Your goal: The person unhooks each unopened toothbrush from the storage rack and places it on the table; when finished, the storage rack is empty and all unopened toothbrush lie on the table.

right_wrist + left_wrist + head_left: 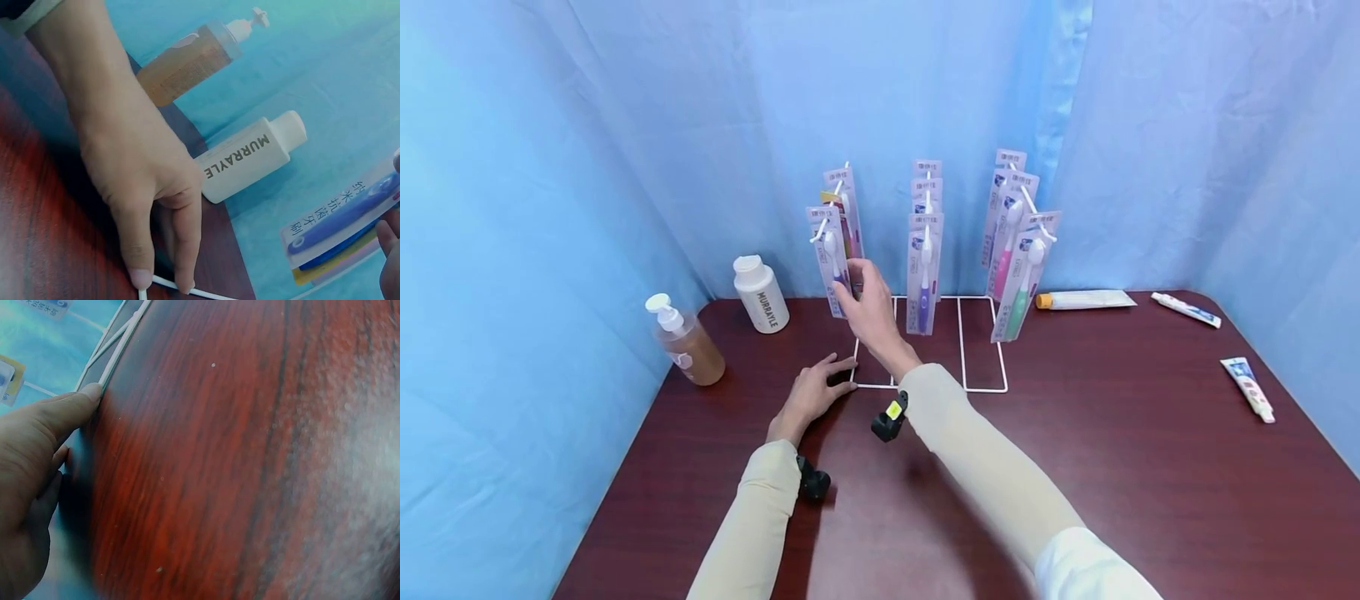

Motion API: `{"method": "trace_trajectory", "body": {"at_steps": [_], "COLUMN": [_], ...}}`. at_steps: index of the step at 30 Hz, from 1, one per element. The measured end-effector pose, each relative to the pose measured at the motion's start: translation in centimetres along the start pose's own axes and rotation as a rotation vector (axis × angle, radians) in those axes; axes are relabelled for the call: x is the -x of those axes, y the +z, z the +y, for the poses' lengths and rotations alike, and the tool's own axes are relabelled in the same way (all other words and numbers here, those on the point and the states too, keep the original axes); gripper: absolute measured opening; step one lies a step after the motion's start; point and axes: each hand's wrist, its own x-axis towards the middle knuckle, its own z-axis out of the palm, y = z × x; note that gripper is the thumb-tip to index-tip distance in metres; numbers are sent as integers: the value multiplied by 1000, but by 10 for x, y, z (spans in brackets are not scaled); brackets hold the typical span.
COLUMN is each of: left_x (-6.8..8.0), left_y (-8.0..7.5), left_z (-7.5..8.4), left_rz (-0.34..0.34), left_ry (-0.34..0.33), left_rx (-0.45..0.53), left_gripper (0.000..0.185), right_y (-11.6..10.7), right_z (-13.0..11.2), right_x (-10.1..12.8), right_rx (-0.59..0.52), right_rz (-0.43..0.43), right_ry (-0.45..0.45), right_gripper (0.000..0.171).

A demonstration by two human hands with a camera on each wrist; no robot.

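A white wire display rack (962,343) stands on the table with packaged toothbrushes hanging from its three arms. My right hand (872,312) is at the left arm, where it pinches the edge of the front toothbrush pack (827,262), which holds a purple-blue brush. In the right wrist view, fingertips (387,237) show beside that toothbrush pack (344,209), and a yellow-edged pack lies behind it. My left hand (812,392) rests at the rack's front left corner, its fingers spread. The left thumb (90,394) presses on the base wire.
A white MURRAYLE bottle (762,296) and an amber pump bottle (692,346) stand at the left. Toothpaste tubes lie to the right: one with an orange cap (1086,300), a small one (1186,309) and another (1247,389). Blue curtains (662,125) surround the table's back and sides.
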Motion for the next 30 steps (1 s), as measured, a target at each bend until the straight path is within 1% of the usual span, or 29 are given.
{"method": "trace_trajectory", "body": {"at_steps": [4, 7, 12, 16, 22, 25, 30], "left_x": [1, -1, -3, -4, -2, -1, 1], "left_y": [2, 3, 1, -2, -4, -4, -2], "left_z": [2, 1, 0, 1, 2, 2, 1], "left_rz": [17, 18, 11, 4, -1, -5, -12], "left_ry": [30, 35, 26, 19, 3, -5, -11], "left_rx": [-7, -10, -12, -10, -9, -3, -4], "left_gripper": [44, 44, 46, 45, 45, 45, 46], "right_y": [-4, -11, -25, -36, -52, -59, -72], "right_z": [1, 0, -5, -14, -29, -33, -40], "right_x": [-1, 2, 10, 15, 22, 23, 26], "right_rx": [-24, -31, -16, 9, 29, 58, 108], "right_rz": [-6, -4, 14, 24, -7, -39, -96], "right_ry": [-14, -34, -95, -131, -118, -109, -71], "right_gripper": [30, 26, 26, 27, 26, 25, 24]}}
